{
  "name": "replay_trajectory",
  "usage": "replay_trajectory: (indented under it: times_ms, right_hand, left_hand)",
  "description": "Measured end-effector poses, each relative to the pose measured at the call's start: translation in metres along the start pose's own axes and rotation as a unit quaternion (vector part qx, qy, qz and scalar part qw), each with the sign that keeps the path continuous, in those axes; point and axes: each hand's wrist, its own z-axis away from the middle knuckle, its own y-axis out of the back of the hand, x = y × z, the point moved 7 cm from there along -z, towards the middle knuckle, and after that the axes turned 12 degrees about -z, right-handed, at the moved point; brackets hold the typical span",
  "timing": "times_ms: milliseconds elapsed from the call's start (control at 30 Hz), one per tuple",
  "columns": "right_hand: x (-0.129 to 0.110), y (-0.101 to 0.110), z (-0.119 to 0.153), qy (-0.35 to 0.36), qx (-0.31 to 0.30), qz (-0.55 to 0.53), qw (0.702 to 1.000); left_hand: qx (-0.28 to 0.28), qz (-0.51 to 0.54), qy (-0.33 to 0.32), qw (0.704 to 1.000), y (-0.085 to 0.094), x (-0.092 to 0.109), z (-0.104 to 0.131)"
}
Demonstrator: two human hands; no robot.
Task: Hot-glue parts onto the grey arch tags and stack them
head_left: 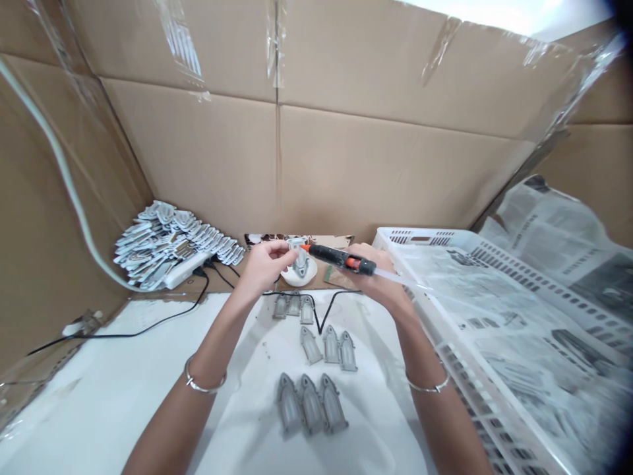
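My right hand (372, 264) is wrapped round a black glue gun (336, 256) with an orange nozzle, and a clear glue stick (390, 276) sticks out of its back. The nozzle points left and meets a small pale piece pinched in my left hand (270, 264); the fingers partly hide that piece. Just below the nozzle, a grey arched part (301, 265) lies on a round white dish (299, 277). Nearer to me, several grey arched parts (311, 406) lie in rows on the white table (237, 422).
A pile of white-and-grey pieces (168, 241) stands at the back left beside a white power strip (190, 269). Black cables (148, 335) cross the table. A white plastic basket (420, 290) lined with newspaper (524, 330) takes up the right. Cardboard walls (321, 171) enclose the back and left.
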Motion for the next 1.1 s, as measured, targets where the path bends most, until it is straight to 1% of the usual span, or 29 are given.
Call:
replay_trajectory:
  times_ms: [133,300,567,667,733,800,833,900,1000,1033,1100]
  right_hand:
    - [-0.005,-0.003,0.001,0.035,-0.003,0.006,0.999]
    - [-0.005,0.000,0.001,0.034,0.010,0.028,0.999]
    - [-0.005,-0.002,0.003,0.113,0.014,0.020,0.993]
    - [-0.006,-0.003,0.003,0.119,0.025,0.021,0.992]
    - [-0.006,-0.002,0.002,0.109,0.034,0.033,0.993]
    - [-0.001,0.005,0.000,0.073,0.050,0.055,0.995]
    - [0.004,0.009,-0.001,0.040,0.054,0.069,0.995]
    - [0.023,0.015,-0.002,-0.052,0.043,0.096,0.993]
    - [0.065,0.012,0.003,-0.197,-0.028,0.140,0.970]
    - [0.079,0.008,0.005,-0.235,-0.059,0.156,0.958]
    - [0.104,-0.001,0.010,-0.285,-0.107,0.180,0.935]
  left_hand:
    - [-0.008,0.009,-0.005,1.000,-0.002,0.003,0.002]
    - [-0.005,0.011,-0.017,1.000,-0.004,0.005,0.003]
    - [0.000,-0.005,-0.025,1.000,-0.004,0.007,0.004]
    - [-0.002,-0.007,-0.022,1.000,-0.005,0.006,0.004]
    - [-0.003,-0.006,-0.014,1.000,-0.006,0.003,0.002]
    - [-0.005,0.001,-0.005,1.000,-0.007,-0.001,0.001]
    - [-0.009,0.005,-0.002,1.000,-0.007,-0.002,0.000]
    - [-0.018,0.008,-0.001,1.000,-0.008,-0.005,-0.001]
    - [-0.045,0.002,-0.005,0.999,-0.011,-0.009,-0.003]
    - [-0.054,0.000,-0.006,0.999,-0.012,-0.010,-0.004]
    - [-0.067,-0.005,-0.003,0.998,-0.016,-0.015,-0.007]
